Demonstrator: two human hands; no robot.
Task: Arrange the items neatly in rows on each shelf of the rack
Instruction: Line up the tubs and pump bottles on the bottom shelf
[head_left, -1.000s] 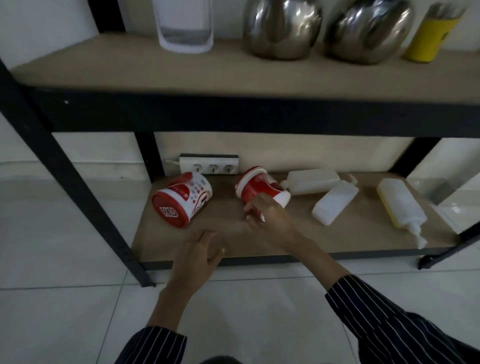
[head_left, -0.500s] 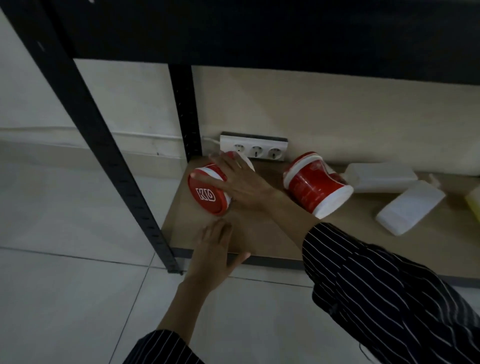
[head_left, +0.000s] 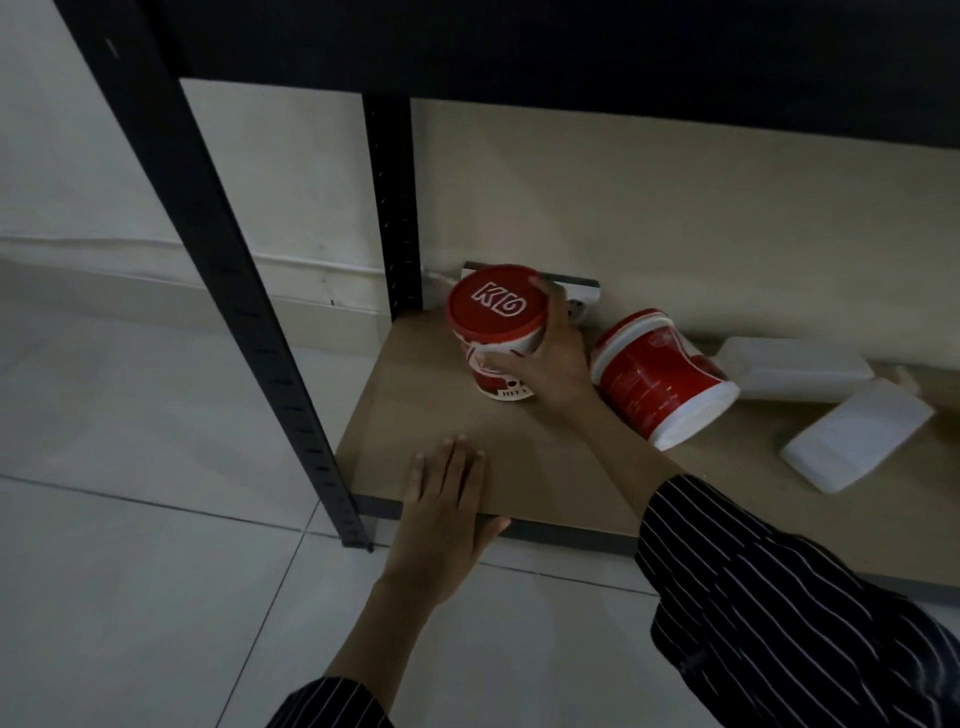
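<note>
The right hand (head_left: 550, 364) grasps a red-lidded tub (head_left: 496, 312) at the far left corner of the bottom shelf (head_left: 415, 415). The fingers curl round its right side and the thumb lies across the near face of its red-and-white label. The tub stands lid up, tipped a little toward the camera, so the white lettering on the lid shows. Its base is down at the board, but it is too dark there to tell whether it sits flat. Just behind it a white power strip (head_left: 584, 296) lies against the wall, partly hidden by the tub and the fingers.

The left hand (head_left: 447, 499) holds nothing. It rests palm down with straight fingers on the near edge of the shelf, thumb out along the dark front lip.

To the right of the gripped tub a second tub (head_left: 660, 374) of the same kind lies on its side, its white base pointing near and right, just beside the right wrist. Farther right lie two white bottles, both on their sides: one (head_left: 795, 366) far back along the wall, the other (head_left: 857, 434) nearer and set at an angle – the two close together (whether they touch cannot be told).

A black front post (head_left: 218, 260) of the rack slants down to the pale floor tiles (head_left: 130, 571) at the left, and a rear post (head_left: 392, 208) stands behind the tub. A dark striped sleeve (head_left: 779, 597) covers the right forearm
</note>
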